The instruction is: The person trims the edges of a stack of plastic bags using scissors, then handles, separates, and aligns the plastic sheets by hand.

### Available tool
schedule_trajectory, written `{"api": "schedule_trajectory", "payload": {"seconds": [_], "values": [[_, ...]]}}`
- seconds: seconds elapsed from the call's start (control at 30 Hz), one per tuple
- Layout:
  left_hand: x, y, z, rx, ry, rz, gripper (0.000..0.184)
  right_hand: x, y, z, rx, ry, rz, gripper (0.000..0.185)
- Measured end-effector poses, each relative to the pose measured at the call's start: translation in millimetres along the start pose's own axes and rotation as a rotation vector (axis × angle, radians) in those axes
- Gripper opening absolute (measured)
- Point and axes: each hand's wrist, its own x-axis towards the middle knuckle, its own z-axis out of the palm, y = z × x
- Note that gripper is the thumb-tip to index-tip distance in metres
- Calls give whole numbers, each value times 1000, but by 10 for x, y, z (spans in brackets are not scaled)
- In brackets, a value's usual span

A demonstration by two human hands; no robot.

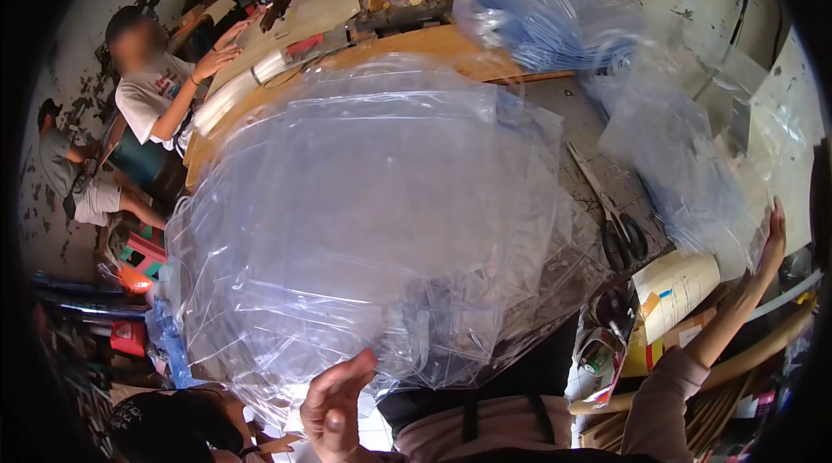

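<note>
A large stack of clear plastic sheets or bags point(381, 194) covers the middle of the table. My left hand point(338, 402) is at the stack's near edge, palm turned up and fingers partly curled, with nothing in it. On the far right my right hand point(774, 233) reaches out with its fingers stretched, touching or just beside a clear plastic sheet point(737, 203). Bluish plastic pieces point(667, 134) lie between that hand and the stack. Black-handled scissors point(617, 220) rest on the table right of the stack.
A bluish plastic pile point(555, 21) sits at the back right. One person point(156, 82) works at the back left, another point(69, 160) sits behind. A third person's dark cap point(165, 428) shows at the lower left. A paper roll point(676, 290) lies near the right table edge.
</note>
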Motion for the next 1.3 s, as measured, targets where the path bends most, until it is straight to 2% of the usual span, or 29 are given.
{"api": "schedule_trajectory", "payload": {"seconds": [0.03, 0.07, 0.13, 0.17, 0.2, 0.27, 0.3, 0.33, 0.4, 0.43, 0.47, 0.5, 0.57, 0.6, 0.7, 0.73, 0.77, 0.83, 0.93, 1.1, 1.17, 1.2, 1.27, 1.3], "values": [[31, 17, 129, 102, 47, -15, 56, -77, 72, -6, 48, 125, 48, 41], [86, 55, 258, 103, 51, -17, 56, -136, 101, 15, 46, 121, 50, 41], [220, 137, 506, 438, 6, -63, 58, -224, 148, 28, -45, 119, 145, 40], [304, 165, 636, 592, -35, -71, 58, -258, 157, 15, -155, -28, 159, 40], [382, 143, 678, 907, -160, 43, 53, -261, 131, 54, -156, -31, 163, 40], [500, 71, 850, 1064, -276, 188, 52, -250, 38, 171, -811, -280, 292, 46], [547, 6, 934, 1067, -274, 185, 52, -86, 427, -37, -984, -242, 130, 52], [588, -77, 1012, 1149, -298, 222, 52, -225, 354, 46, -983, -248, 129, 52], [626, -203, 1103, 1237, -314, 254, 53, -707, -3, 430, -1246, 348, -81, 51], [630, -250, 1131, 1373, -292, 251, 54, -864, -92, 502, -1204, 452, -202, 49], [635, -273, 1147, 1509, -272, 244, 55, -1060, -219, 601, -1052, 445, -231, 46], [649, -270, 1153, 1514, -273, 235, 55, -1289, -397, 781, -1055, 431, -241, 39], [668, -247, 1140, 1521, -292, 257, 56, -1866, -407, 1191, -525, 166, -294, 28], [669, -250, 1131, 1527, -301, 254, 56, -2102, -493, 1365, -454, -11, -392, 19], [658, -257, 1117, 1501, -295, 268, 59, -2641, -800, 1754, -104, -551, -160, 11], [650, -260, 1113, 1492, -282, 255, 59, -2803, -910, 1859, 119, -627, 89, 14], [649, -262, 1110, 1482, -267, 243, 59, -2868, -899, 1870, 106, -759, 60, 17], [657, -261, 1112, 1467, -254, 239, 55, -2994, -951, 1922, 219, -868, 260, 16], [636, -291, 1125, 1424, -209, 218, 50, -3003, -983, 1968, 174, -928, 303, 17], [642, -329, 1145, 1293, -75, 217, 46, -2936, -1085, 1997, 60, -962, 229, 18], [661, -343, 1167, 1213, 74, 160, 55, -2946, -1081, 1979, 180, -1034, 274, 19], [677, -331, 1164, 1214, 76, 159, 55, -2961, -1076, 1980, 180, -1037, 274, 19], [706, -287, 1143, 1205, 62, 130, 40, -2999, -1062, 1990, 296, -1029, 344, 20], [717, -279, 1133, 1207, 65, 130, 40, -3000, -1062, 1993, 298, -1031, 344, 20]]}}
